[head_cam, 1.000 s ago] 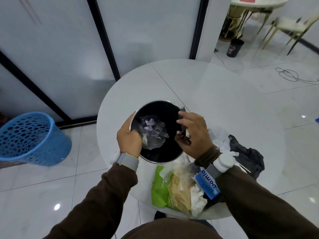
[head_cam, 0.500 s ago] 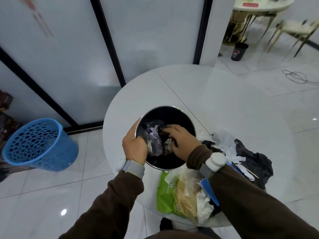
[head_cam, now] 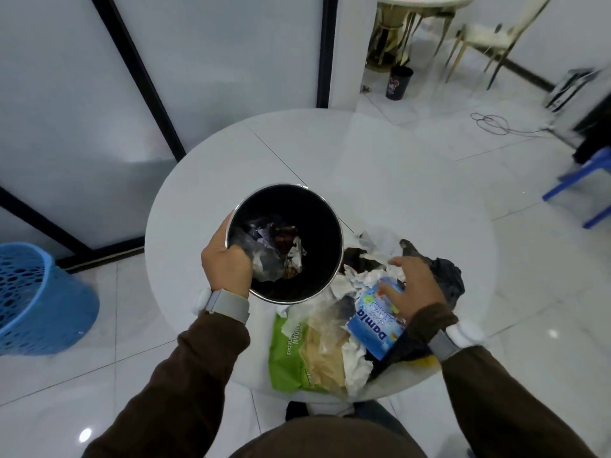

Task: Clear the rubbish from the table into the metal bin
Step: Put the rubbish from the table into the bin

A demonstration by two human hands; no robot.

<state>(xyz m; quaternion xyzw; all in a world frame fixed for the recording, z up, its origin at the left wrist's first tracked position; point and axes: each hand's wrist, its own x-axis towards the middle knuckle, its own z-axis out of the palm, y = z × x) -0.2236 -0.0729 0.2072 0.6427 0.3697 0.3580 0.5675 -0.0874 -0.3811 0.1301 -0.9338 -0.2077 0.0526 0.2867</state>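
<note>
White round table, rubbish heaped at its near edge

White tabletop (head_cam: 396, 180) on a glossy tiled floor carries everything. Nearest the person lies a green packet (head_cam: 287, 355), its white print too blurred to read, with a crumpled clear wrapper (head_cam: 325, 342) over it and white tissue (head_cam: 357, 368) just beside. A blue packet (head_cam: 373, 328) reads "Damla", upside down from this side; the smaller print cannot be read. The right hand (head_cam: 413, 285) rests on top of this pile with fingers spread wide, thumb touching the blue packet, gripping nothing that shows. Under and beyond it sits a black plastic bag (head_cam: 446, 276) among more torn tissue.

To the left, the left hand (head_cam: 226, 266) clasps the rim of the metal bin (head_cam: 340, 246), fingers curled inside. The bin stands on the table touching the pile, black inside, holding crumpled clear plastic, white paper and dark brown scraps.

Farther off on the floor are a blue perforated basket (head_cam: 36, 299) at left, a black cup (head_cam: 399, 82), a loose cable (head_cam: 489, 122), a blue stool (head_cam: 585, 183) and a pale chair (head_cam: 486, 38)
</note>
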